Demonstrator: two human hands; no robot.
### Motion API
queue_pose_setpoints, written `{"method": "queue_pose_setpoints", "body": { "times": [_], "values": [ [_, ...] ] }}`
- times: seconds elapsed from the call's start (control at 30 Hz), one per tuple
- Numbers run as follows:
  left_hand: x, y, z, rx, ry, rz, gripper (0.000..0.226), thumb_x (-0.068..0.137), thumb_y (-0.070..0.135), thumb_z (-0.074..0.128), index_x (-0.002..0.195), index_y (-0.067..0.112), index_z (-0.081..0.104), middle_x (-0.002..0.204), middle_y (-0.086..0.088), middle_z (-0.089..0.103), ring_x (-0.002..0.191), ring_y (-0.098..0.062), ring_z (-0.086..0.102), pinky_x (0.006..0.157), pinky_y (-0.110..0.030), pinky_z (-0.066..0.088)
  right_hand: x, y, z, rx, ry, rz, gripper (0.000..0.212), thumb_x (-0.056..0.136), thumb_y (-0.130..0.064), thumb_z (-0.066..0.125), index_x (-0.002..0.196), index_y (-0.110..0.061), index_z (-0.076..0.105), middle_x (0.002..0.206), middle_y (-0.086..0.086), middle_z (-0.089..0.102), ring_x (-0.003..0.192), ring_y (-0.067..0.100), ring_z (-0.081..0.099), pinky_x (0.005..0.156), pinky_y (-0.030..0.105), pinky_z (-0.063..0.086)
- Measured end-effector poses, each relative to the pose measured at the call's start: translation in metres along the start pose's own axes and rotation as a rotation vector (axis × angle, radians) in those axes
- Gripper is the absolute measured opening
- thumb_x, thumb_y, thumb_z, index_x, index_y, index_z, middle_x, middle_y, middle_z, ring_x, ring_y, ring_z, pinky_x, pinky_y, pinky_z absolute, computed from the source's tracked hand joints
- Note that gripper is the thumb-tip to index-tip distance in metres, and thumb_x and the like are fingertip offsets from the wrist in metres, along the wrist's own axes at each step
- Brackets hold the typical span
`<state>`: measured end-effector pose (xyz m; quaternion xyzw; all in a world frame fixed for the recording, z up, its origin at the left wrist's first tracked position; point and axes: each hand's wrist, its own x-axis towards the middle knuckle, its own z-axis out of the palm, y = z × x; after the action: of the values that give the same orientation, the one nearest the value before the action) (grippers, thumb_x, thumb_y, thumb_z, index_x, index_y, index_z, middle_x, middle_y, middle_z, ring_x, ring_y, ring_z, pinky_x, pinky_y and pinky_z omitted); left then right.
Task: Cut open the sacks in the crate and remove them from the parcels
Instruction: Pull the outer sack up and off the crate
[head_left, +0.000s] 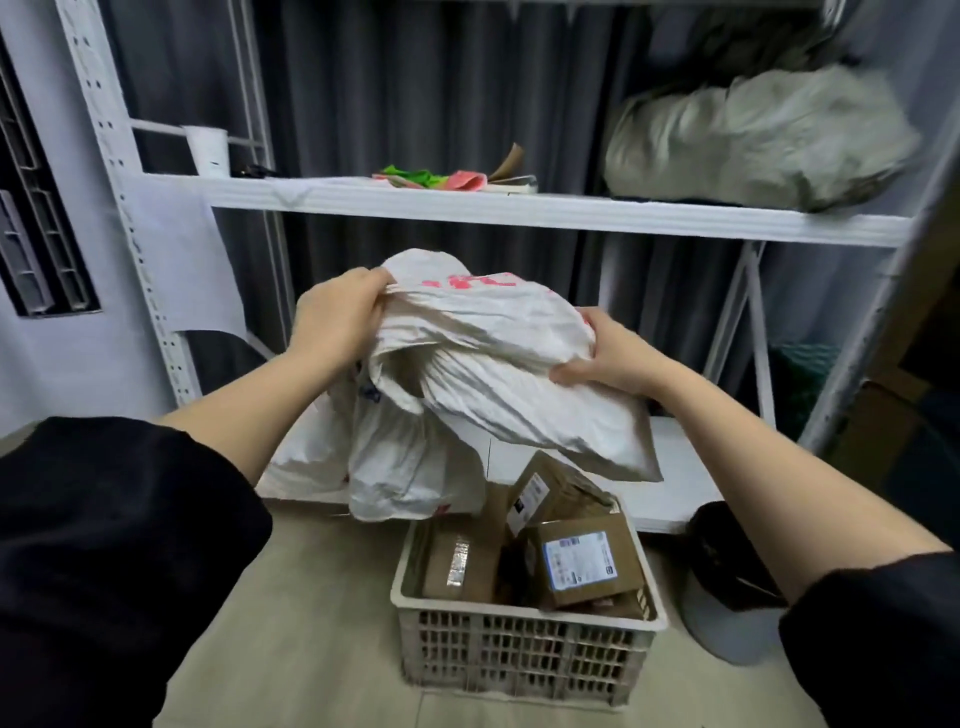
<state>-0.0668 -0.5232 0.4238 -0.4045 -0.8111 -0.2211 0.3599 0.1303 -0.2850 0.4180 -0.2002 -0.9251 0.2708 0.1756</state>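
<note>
A crumpled white woven sack (498, 358) with red print hangs in the air above the crate. My left hand (337, 317) grips its upper left edge and my right hand (608, 358) grips its right side. Below, on the floor, a white plastic crate (524, 654) holds several brown cardboard parcels (582, 564) with white labels. More white sacks (410, 467) lie bunched on the low shelf just behind the crate's left side.
A white metal rack stands ahead; its upper shelf (519, 208) carries a paper cup (208, 150), coloured scraps (436, 179) and a full grey sack (758, 140). A dark round object (727, 571) sits right of the crate. The tiled floor (291, 623) lies to the crate's left.
</note>
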Motion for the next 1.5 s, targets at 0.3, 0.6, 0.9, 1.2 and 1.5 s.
{"method": "queue_pose_setpoints", "body": {
  "times": [0.3, 0.6, 0.9, 1.2, 1.5],
  "values": [
    [0.026, 0.032, -0.010, -0.261, 0.158, -0.323, 0.028, 0.095, 0.010, 0.034, 0.112, 0.010, 0.057, 0.105, -0.017, 0.065, 0.096, -0.041, 0.057, 0.072, -0.038, 0.038, -0.050, 0.039, 0.014, 0.901, -0.004, 0.528, 0.031, 0.102, -0.028, 0.038, 0.112, -0.006, 0.056, 0.111, 0.010, 0.064, 0.083, 0.020, 0.057, 0.066, 0.029, 0.046],
    [0.012, 0.038, -0.003, -0.278, 0.085, -0.345, 0.030, 0.098, 0.014, 0.031, 0.115, 0.011, 0.055, 0.105, -0.018, 0.065, 0.093, -0.042, 0.057, 0.076, -0.042, 0.043, -0.019, -0.022, 0.050, 1.507, -0.247, 0.322, 0.018, 0.099, -0.020, 0.040, 0.084, -0.015, 0.049, 0.056, 0.003, 0.057, 0.045, 0.008, 0.051, 0.036, 0.013, 0.027],
    [0.019, 0.019, -0.017, -0.207, 0.122, -0.462, 0.031, 0.099, 0.018, 0.031, 0.119, 0.014, 0.055, 0.107, -0.020, 0.065, 0.097, -0.044, 0.058, 0.074, -0.041, 0.041, -0.006, -0.028, 0.045, 1.205, 0.113, 0.034, 0.097, 0.067, -0.020, 0.073, 0.146, -0.021, 0.017, 0.136, 0.010, 0.049, 0.124, 0.022, 0.050, 0.109, 0.041, 0.037],
    [0.015, 0.024, -0.020, -0.322, 0.130, -0.397, 0.029, 0.097, 0.018, 0.034, 0.116, 0.016, 0.057, 0.104, -0.016, 0.067, 0.094, -0.040, 0.059, 0.076, -0.042, 0.045, 0.011, -0.036, 0.049, 0.720, 0.671, 0.311, 0.072, 0.082, -0.024, 0.069, 0.139, -0.011, 0.028, 0.127, 0.013, 0.054, 0.115, 0.031, 0.055, 0.093, 0.039, 0.046],
    [0.018, -0.014, -0.028, -0.364, 0.211, -0.591, 0.030, 0.096, 0.017, 0.035, 0.115, 0.017, 0.058, 0.111, -0.016, 0.066, 0.100, -0.039, 0.058, 0.081, -0.040, 0.044, 0.003, 0.058, 0.008, 1.015, 1.015, 0.646, 0.029, 0.095, -0.035, 0.050, 0.114, -0.015, 0.045, 0.129, 0.016, 0.054, 0.101, 0.028, 0.054, 0.089, 0.038, 0.042]
  ]
}}
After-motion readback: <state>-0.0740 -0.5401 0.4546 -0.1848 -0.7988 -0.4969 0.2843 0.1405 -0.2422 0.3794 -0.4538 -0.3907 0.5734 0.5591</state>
